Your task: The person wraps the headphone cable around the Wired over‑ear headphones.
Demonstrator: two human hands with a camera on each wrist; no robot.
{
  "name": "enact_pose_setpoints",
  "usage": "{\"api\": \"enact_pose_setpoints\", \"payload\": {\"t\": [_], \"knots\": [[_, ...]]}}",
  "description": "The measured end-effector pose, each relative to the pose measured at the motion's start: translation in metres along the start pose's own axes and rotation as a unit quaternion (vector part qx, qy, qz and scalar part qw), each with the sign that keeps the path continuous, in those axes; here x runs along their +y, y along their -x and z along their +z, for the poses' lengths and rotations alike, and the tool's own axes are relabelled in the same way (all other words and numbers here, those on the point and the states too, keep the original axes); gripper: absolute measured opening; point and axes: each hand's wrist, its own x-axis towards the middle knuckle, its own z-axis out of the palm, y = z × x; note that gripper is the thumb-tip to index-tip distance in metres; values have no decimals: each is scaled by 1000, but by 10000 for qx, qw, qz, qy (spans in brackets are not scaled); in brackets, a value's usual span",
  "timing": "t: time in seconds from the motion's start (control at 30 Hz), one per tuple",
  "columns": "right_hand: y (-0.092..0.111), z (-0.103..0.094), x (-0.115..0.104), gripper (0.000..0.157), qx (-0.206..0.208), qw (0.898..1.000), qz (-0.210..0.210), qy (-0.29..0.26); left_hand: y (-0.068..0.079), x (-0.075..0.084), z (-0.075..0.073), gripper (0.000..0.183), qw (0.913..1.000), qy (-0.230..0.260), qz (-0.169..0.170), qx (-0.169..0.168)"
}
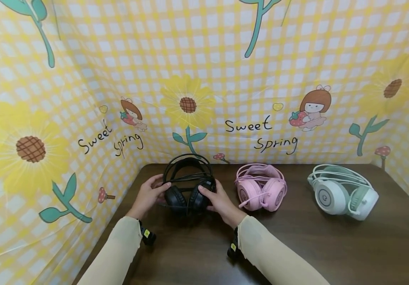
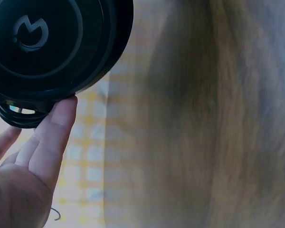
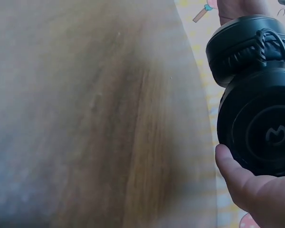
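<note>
A pair of black headphones (image 1: 176,196) is at the far left of the dark wooden table, its headband upward and its cable looped around it. My left hand (image 1: 148,198) grips the left ear cup, thumb in front. In the left wrist view, fingers (image 2: 54,128) of that hand touch the lower rim of the ear cup (image 2: 61,52), which bears a pale logo. On the other side my right hand (image 1: 223,200) grips the right ear cup, its thumb on the front. The right wrist view shows the thumb (image 3: 232,168) against that cup (image 3: 256,137); the other fingers are mostly hidden.
Pink headphones (image 1: 250,194) sit just right of my right hand, and white and green headphones (image 1: 332,198) lie farther right. A yellow checked cloth (image 1: 247,79) with printed flowers hangs behind and beside the table (image 1: 190,257).
</note>
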Motion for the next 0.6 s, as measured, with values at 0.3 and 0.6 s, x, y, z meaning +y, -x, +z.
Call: {"api": "enact_pose_setpoints", "payload": {"t": [0.3,0.6], "knots": [[-15,0,6,90,-87,9994,186,-273,-25,-6,-7,70,9991,-416,59,-60],[-28,1,13,83,0,9997,226,-68,-39,-15,-12,68,9989,-453,83,-123]]}}
